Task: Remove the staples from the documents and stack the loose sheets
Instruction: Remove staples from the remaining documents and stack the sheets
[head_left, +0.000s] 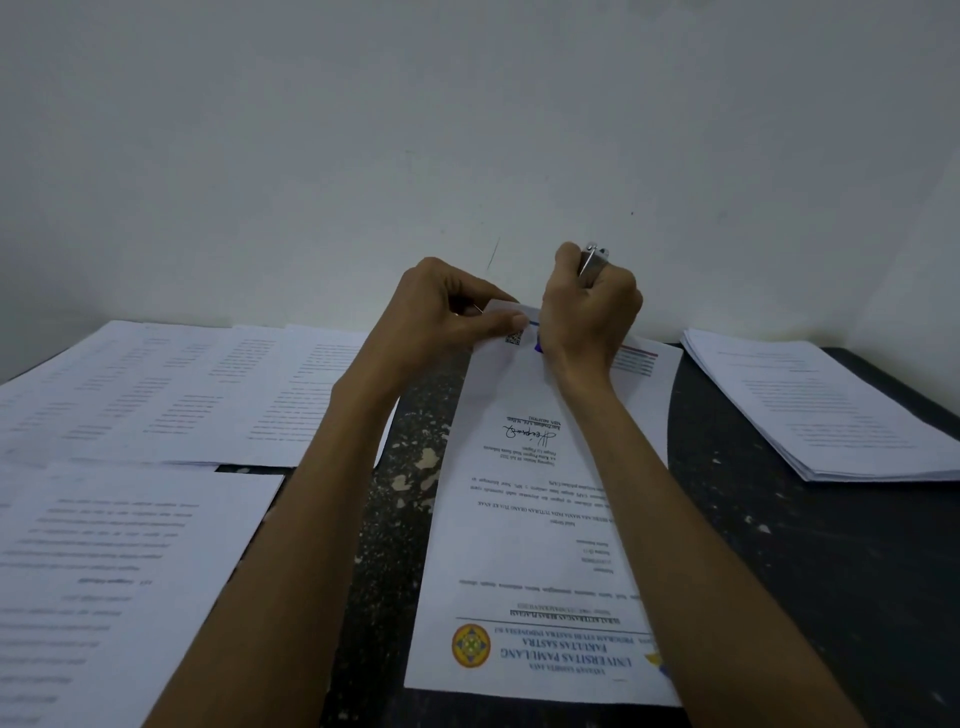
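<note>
The document (524, 519) lies lengthwise on the dark desk (805, 571), letterhead end nearest the person. Its far corner is lifted a little off the surface, probably because the staple sits there and has to be raised to be worked. The left hand (441, 312) pinches that corner between thumb and curled fingers, which would steady the paper against sliding or tearing. The right hand (587, 306), just right of the same corner, is fisted round a small metal tool (592, 262) whose upper end sticks out above the knuckles. The tool's working end is hidden behind the hand, and the staple itself cannot be seen. Both forearms reach straight out along the document, converging on the corner. Right of the document and apart from it lies a squared stack (831, 405), likely the freed pages. Left of the document, overlapping sheets (156, 395) are spread out.
</note>
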